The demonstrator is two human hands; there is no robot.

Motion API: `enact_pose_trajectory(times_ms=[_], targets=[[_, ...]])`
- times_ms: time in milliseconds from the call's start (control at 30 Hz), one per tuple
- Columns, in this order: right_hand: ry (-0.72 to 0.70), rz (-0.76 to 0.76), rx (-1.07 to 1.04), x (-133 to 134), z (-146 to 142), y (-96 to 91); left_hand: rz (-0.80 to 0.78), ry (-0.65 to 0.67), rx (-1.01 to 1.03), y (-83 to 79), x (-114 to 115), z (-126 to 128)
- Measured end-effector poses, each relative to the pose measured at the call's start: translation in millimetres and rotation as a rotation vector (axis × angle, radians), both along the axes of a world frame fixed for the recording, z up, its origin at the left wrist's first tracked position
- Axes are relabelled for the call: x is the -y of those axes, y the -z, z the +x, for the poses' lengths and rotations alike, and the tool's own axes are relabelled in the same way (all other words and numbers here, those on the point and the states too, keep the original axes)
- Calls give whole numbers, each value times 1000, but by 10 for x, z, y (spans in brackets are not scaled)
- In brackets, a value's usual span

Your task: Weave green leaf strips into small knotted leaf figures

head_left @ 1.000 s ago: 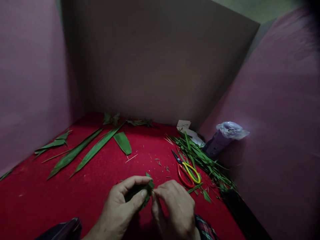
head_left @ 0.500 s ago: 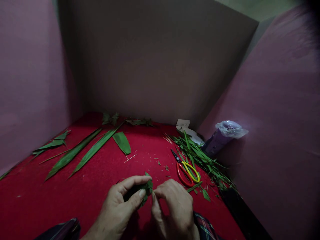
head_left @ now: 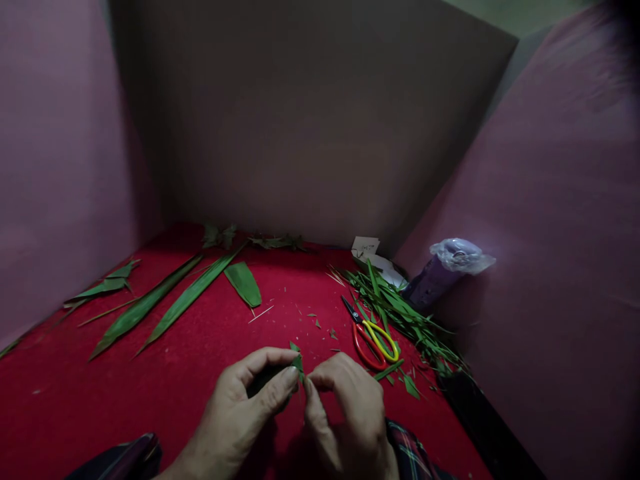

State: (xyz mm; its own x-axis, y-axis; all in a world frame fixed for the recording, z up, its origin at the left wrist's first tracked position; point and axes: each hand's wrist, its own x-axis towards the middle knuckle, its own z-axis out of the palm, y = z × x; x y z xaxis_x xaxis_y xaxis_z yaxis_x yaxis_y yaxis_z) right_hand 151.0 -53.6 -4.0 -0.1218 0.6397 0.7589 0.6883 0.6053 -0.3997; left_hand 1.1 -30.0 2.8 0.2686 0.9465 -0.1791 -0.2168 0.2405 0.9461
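Note:
Low in the middle of the head view, my left hand (head_left: 240,403) pinches a folded green leaf (head_left: 299,364) between thumb and index finger. Most of that leaf is hidden by the fingers. Just to its right, my right hand (head_left: 347,407) has thumb and index finger pressed together at the leaf's edge. Whatever those right fingertips pinch is too small to make out; a thin pale line hangs just below them. Scissors (head_left: 373,340) with one red and one yellow handle lie beyond my right hand, blades pointing away.
Long green leaves (head_left: 190,300) and a shorter cut leaf (head_left: 243,283) lie at the left on the red cloth (head_left: 165,407). A heap of leaf strips (head_left: 400,313) spreads at the right, beside a purple container (head_left: 435,277) with plastic over it. Thin sticks (head_left: 261,315) and scraps are scattered between.
My left thumb has shifted up over the folded leaf, so less of it shows. Both hands stay close together, and the things on the cloth lie as before.

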Motion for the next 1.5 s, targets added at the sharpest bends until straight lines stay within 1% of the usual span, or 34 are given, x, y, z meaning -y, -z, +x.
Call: enact_pose_trajectory(times_ms=[167,333,400,533,633,733,800,833,867,933,1000,1033,1067,1100,1133,1167,1233,1300,1500], targets=[[-37,41,39,2,-28,24,-51,53,56,81,4,8],[-10,26,23,13,-25,17,-87,89,109,154,-5,-9],[-12,23,22,15,-24,17,-92,107,139,161,-14,-3],[-30,37,3,17,-16,37,-23,86,72,113,-9,17],[-36,42,-2,18,-2,54,103,55,8,63,16,8],[-39,57,-18,23,5,41,314,19,-79,41,26,-22],[-49,61,-56,29,3,14,578,29,-97,42,8,-44],[-58,66,-77,33,2,-3,741,18,-113,42,-7,-56],[-71,72,-95,39,1,-21,899,6,-138,40,-26,-70],[-119,98,-106,55,4,-53,1151,-20,-219,20,-63,-108],[-183,134,-92,80,12,-73,1277,-27,-275,-22,-83,-166],[-195,153,-88,96,17,-77,1316,-22,-301,-47,-82,-200],[-182,170,-84,113,22,-77,1377,-49,-364,-70,-71,-235],[-149,181,-77,130,26,-76,1427,-29,-430,-88,-53,-269],[-111,182,-65,145,29,-75,1423,20,-508,-99,-27,-298],[-79,175,-50,158,31,-74,1438,60,-514,-101,4,-321],[-73,148,-24,171,31,-82,1379,-33,-485,-83,69,-345],[-110,129,-32,170,26,-101,1342,-64,-471,-48,125,-346],[-163,125,-113,154,9,-164,1341,-78,-487,17,180,-334]])
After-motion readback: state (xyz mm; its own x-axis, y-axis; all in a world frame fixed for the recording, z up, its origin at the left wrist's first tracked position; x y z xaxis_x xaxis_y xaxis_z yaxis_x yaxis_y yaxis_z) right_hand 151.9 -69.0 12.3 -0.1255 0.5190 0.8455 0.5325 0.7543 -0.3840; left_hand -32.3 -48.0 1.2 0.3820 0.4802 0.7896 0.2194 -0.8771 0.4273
